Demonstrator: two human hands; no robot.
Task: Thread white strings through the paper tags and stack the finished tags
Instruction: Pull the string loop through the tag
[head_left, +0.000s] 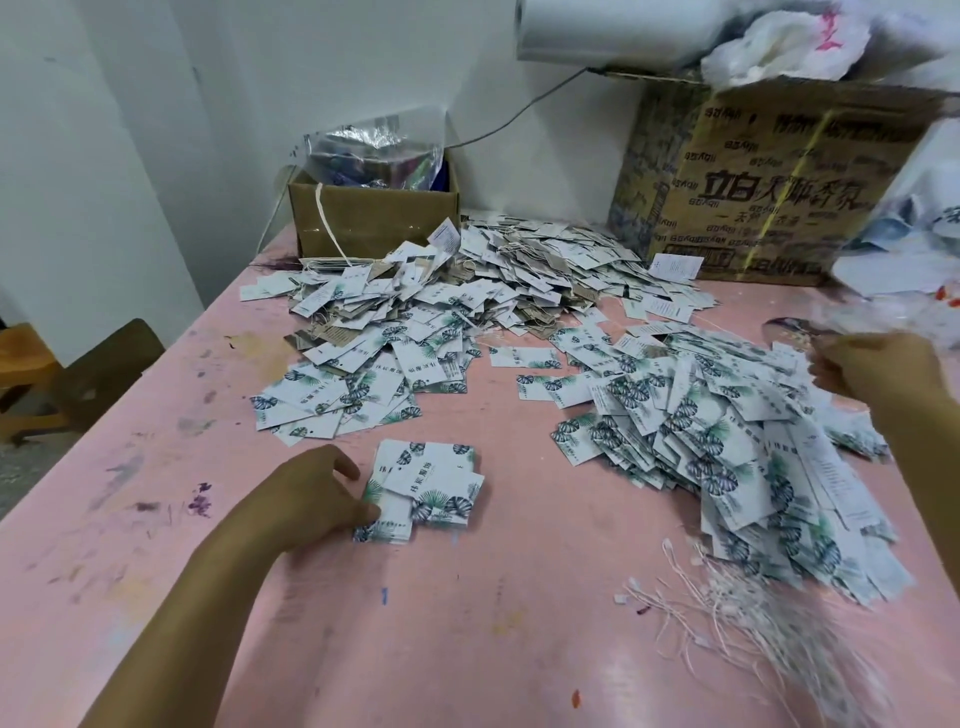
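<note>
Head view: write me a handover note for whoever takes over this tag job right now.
Left hand: fingertips at the left edge of the small stack near the front; whether it grips is unclear.
Right hand: curled at the far side of the right heap; blurred, so I cannot tell what it holds, if anything.
Loose strings lie front right on the pink table.
Done: the far heap shows strings among its tags, so it seems threaded.
To do: the right heap and small stack show no strings; thread them, then stack.

two bare forearms, bare left grip (311, 493) and right grip (878, 374)
</note>
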